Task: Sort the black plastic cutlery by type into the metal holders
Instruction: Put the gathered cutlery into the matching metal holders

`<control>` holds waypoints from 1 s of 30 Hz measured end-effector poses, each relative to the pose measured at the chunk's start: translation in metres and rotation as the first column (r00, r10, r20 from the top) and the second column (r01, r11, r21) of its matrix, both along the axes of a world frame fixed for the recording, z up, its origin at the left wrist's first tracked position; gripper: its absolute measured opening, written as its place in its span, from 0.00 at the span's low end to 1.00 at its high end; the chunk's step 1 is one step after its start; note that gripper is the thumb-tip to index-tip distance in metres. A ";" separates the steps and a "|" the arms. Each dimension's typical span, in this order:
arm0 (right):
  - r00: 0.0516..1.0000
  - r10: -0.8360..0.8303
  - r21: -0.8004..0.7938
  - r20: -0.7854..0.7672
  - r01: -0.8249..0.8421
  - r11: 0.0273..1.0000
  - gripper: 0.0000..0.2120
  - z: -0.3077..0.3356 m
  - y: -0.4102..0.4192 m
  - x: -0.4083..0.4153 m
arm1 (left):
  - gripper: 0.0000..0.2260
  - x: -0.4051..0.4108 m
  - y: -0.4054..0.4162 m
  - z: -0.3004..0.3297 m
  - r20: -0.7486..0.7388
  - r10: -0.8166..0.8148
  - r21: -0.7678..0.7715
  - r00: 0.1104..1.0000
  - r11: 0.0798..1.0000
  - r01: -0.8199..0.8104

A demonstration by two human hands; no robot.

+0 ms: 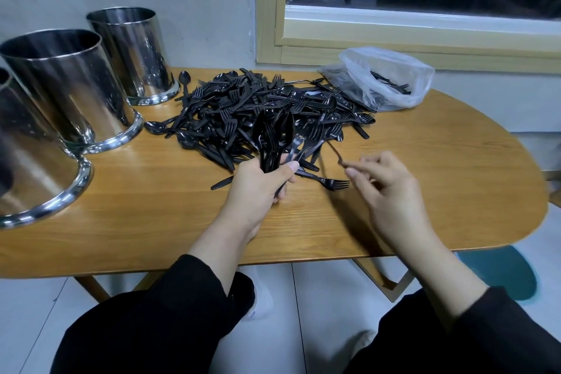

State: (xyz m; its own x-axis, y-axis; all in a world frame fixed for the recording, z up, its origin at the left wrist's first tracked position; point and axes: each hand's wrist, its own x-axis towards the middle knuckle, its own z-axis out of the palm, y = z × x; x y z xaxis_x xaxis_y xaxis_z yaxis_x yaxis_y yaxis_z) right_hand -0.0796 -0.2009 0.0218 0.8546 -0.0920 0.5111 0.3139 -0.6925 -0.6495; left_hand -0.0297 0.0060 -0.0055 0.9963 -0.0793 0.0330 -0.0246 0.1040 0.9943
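Left hand (263, 182) is curled tight round a bunch of cutlery (274, 138), shiny black plastic spoons mostly, bowls fanned upward, right at the near edge of the pile (264, 106). Right hand (384, 184) sits just right of that, fingers loosely bent, thumb and forefinger pinching the end of one thin piece (334, 150) that's motion-blurred, so can't tell which type it is.

Pile itself is a glossy tangle of forks, spoons and knives heaped mid-table. One fork (329, 182) lies loose on the near side of the pile, between the two hands. Left of the pile stand three metal holders (69, 85), smooth mirror-bright cylinders with flared bases, lined up along the table's left side. Behind the pile to the right, a crinkly clear plastic bag (385, 79) holds more black pieces.

Table (151, 206) is warm wood grain with a rounded right end; bare wood runs from the pile to the near edge.
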 end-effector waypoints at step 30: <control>0.982 -0.088 -0.007 -0.165 0.088 0.996 0.09 0.058 0.032 0.056 | 0.05 -0.005 0.000 0.008 0.031 -0.032 -0.016 0.999 0.999 0.032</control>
